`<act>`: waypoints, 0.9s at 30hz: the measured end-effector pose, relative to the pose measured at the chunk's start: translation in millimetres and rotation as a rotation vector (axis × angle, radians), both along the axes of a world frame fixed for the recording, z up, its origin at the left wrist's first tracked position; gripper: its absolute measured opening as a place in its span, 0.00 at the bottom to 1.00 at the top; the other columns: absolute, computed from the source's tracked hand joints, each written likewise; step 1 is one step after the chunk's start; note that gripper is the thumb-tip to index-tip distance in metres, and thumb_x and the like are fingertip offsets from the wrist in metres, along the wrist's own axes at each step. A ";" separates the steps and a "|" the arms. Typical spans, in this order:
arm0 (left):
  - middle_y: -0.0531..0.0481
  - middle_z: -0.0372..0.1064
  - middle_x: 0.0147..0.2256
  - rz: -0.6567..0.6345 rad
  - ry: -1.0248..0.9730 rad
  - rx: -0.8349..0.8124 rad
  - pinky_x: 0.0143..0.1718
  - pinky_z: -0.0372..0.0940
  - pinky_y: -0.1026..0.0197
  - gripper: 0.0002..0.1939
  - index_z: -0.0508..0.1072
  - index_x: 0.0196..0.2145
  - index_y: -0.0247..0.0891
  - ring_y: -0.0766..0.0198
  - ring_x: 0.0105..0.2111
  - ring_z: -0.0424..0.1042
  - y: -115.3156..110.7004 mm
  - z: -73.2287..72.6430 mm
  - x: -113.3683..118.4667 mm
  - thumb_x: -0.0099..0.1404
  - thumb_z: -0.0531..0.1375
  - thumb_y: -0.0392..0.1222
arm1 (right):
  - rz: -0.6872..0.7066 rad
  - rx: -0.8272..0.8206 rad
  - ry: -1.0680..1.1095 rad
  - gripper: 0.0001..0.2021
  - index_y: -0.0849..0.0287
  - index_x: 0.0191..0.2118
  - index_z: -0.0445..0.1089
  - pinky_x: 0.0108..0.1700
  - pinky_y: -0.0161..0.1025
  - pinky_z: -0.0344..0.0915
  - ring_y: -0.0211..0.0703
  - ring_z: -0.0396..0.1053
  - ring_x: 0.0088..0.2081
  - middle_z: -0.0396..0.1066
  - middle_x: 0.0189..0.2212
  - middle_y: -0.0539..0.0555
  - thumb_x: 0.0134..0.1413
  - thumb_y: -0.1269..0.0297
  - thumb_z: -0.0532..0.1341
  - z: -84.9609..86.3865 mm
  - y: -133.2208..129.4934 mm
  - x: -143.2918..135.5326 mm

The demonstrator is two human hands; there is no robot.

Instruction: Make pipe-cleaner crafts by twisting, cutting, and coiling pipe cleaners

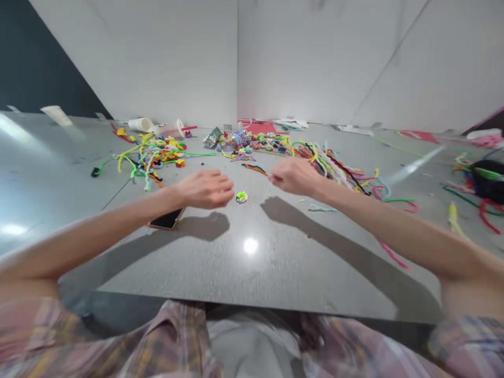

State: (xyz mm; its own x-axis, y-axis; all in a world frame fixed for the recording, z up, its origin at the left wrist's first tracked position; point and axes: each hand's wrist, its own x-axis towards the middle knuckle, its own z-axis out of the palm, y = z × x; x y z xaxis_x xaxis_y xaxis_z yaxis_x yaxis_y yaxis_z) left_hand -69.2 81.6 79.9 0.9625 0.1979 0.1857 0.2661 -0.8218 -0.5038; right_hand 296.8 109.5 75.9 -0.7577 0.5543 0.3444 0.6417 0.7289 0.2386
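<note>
My left hand (208, 189) hovers over the table with its fingers curled inward; whether anything lies inside the fist is hidden. Just right of its knuckles rests a small round craft piece (241, 197) in green, yellow and pink. My right hand (294, 176) is closed too, its fingertips pinched together and pointing left. Close by those fingertips are orange and black pipe cleaners (255, 169), and I cannot tell whether the fingers touch them. A dark-screened phone (167, 219) lies partly under my left forearm.
A tangle of coloured pipe cleaners (147, 157) spreads at back left, a longer bundle (334, 165) behind my right arm. Between them sit small colourful pieces (268, 140) and a crinkled packet (213, 137). A white cup (140, 124) lies near the wall. A dark object (488, 178) stands far right.
</note>
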 end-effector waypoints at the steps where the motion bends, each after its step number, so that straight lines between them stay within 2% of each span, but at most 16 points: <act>1: 0.50 0.77 0.33 -0.054 -0.022 0.035 0.36 0.67 0.51 0.19 0.76 0.35 0.44 0.59 0.32 0.73 -17.4 -8.8 -3.9 0.85 0.53 0.42 | -0.012 -0.027 -0.008 0.21 0.55 0.30 0.76 0.37 0.47 0.52 0.48 0.66 0.33 0.76 0.28 0.56 0.76 0.58 0.56 -11.5 -21.1 5.0; 2: 0.50 0.76 0.31 -0.085 -0.070 0.073 0.34 0.65 0.51 0.19 0.75 0.33 0.44 0.59 0.30 0.72 -29.0 -17.2 -7.6 0.85 0.54 0.42 | -0.040 -0.051 -0.007 0.22 0.54 0.28 0.75 0.35 0.47 0.47 0.47 0.64 0.31 0.75 0.27 0.55 0.76 0.56 0.56 -24.2 -37.6 10.1; 4: 0.51 0.75 0.29 -0.078 -0.154 0.111 0.33 0.63 0.52 0.21 0.75 0.31 0.43 0.60 0.28 0.70 -37.1 -34.3 -13.3 0.84 0.55 0.42 | -0.160 -0.084 0.075 0.22 0.55 0.25 0.74 0.35 0.46 0.43 0.45 0.62 0.29 0.75 0.26 0.55 0.72 0.54 0.58 -49.6 -56.3 20.0; 5: 0.50 0.75 0.28 -0.040 -0.189 0.114 0.32 0.63 0.52 0.21 0.75 0.30 0.42 0.60 0.28 0.71 -36.0 -43.3 -15.1 0.84 0.55 0.42 | -0.266 -0.067 0.165 0.21 0.55 0.24 0.73 0.35 0.45 0.43 0.44 0.63 0.29 0.75 0.25 0.55 0.69 0.54 0.59 -61.0 -59.6 24.6; 7: 0.50 0.73 0.25 0.076 -0.310 0.098 0.30 0.58 0.52 0.23 0.75 0.28 0.42 0.60 0.26 0.69 -30.4 -62.2 -16.8 0.83 0.56 0.43 | -0.396 -0.028 0.248 0.22 0.56 0.24 0.73 0.35 0.45 0.44 0.45 0.64 0.30 0.76 0.27 0.58 0.71 0.57 0.57 -78.8 -58.8 33.6; 8: 0.49 0.73 0.26 0.137 -0.331 0.075 0.30 0.58 0.52 0.24 0.76 0.27 0.41 0.59 0.26 0.70 -28.2 -71.4 -16.8 0.83 0.56 0.44 | -0.454 -0.009 0.284 0.22 0.56 0.25 0.74 0.36 0.45 0.44 0.46 0.65 0.31 0.77 0.27 0.59 0.72 0.58 0.56 -84.9 -56.7 38.1; 10: 0.48 0.76 0.28 0.141 -0.292 0.004 0.32 0.62 0.52 0.23 0.78 0.30 0.41 0.59 0.29 0.73 -27.6 -87.2 -15.1 0.83 0.56 0.45 | -0.531 0.005 0.328 0.21 0.56 0.26 0.74 0.36 0.45 0.46 0.48 0.67 0.32 0.78 0.29 0.60 0.72 0.59 0.56 -92.5 -52.6 46.8; 12: 0.45 0.79 0.34 0.152 -0.273 -0.048 0.36 0.67 0.52 0.20 0.81 0.35 0.40 0.56 0.33 0.76 -30.9 -97.0 -11.1 0.84 0.55 0.45 | -0.581 0.013 0.351 0.20 0.55 0.28 0.76 0.36 0.44 0.47 0.49 0.70 0.33 0.80 0.31 0.59 0.72 0.60 0.56 -95.6 -50.6 53.7; 16: 0.39 0.81 0.45 0.195 -0.292 -0.158 0.44 0.74 0.48 0.17 0.84 0.48 0.39 0.50 0.44 0.80 -36.2 -99.6 -1.1 0.84 0.54 0.43 | -0.604 -0.008 0.313 0.21 0.56 0.29 0.77 0.36 0.45 0.48 0.50 0.71 0.34 0.81 0.32 0.59 0.73 0.58 0.55 -98.9 -49.6 58.8; 18: 0.36 0.80 0.56 0.209 -0.334 -0.216 0.53 0.76 0.46 0.19 0.82 0.59 0.40 0.47 0.54 0.80 -35.8 -97.5 1.3 0.85 0.54 0.46 | -0.593 -0.032 0.279 0.21 0.56 0.30 0.78 0.37 0.45 0.49 0.50 0.70 0.34 0.81 0.32 0.60 0.73 0.57 0.55 -101.0 -48.3 58.2; 20: 0.36 0.70 0.72 0.194 -0.339 -0.270 0.66 0.72 0.44 0.25 0.74 0.73 0.44 0.45 0.68 0.73 -33.7 -96.7 1.9 0.86 0.53 0.51 | -0.578 -0.060 0.251 0.21 0.57 0.31 0.79 0.37 0.45 0.50 0.50 0.70 0.34 0.81 0.33 0.60 0.73 0.56 0.55 -103.0 -46.2 57.6; 22: 0.38 0.55 0.82 0.175 -0.300 -0.326 0.75 0.65 0.40 0.31 0.63 0.81 0.49 0.43 0.79 0.62 -30.4 -97.9 1.9 0.88 0.51 0.56 | -0.566 -0.097 0.230 0.21 0.56 0.31 0.79 0.37 0.44 0.50 0.50 0.69 0.34 0.80 0.33 0.60 0.73 0.55 0.56 -104.7 -43.8 57.9; 24: 0.40 0.50 0.84 0.181 -0.248 -0.390 0.78 0.61 0.39 0.33 0.60 0.83 0.51 0.43 0.82 0.55 -26.4 -100.5 2.1 0.88 0.49 0.58 | -0.560 -0.140 0.212 0.21 0.55 0.29 0.78 0.36 0.44 0.50 0.50 0.68 0.34 0.79 0.31 0.58 0.72 0.54 0.57 -106.1 -41.6 59.0; 27: 0.42 0.54 0.83 0.225 -0.208 -0.473 0.78 0.61 0.39 0.31 0.67 0.80 0.52 0.44 0.79 0.62 -21.6 -103.6 2.4 0.88 0.47 0.59 | -0.570 -0.193 0.198 0.21 0.54 0.28 0.77 0.36 0.43 0.50 0.49 0.67 0.33 0.78 0.30 0.57 0.72 0.54 0.58 -108.1 -39.2 60.8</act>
State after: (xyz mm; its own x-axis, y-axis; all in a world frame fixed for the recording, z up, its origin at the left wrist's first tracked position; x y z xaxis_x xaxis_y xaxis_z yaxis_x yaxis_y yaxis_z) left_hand -66.8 60.0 -23.7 0.8396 0.5016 0.2085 0.5150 -0.8571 -0.0119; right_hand 357.6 70.3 -32.2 -0.2571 0.9182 0.3015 0.9604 0.2774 -0.0257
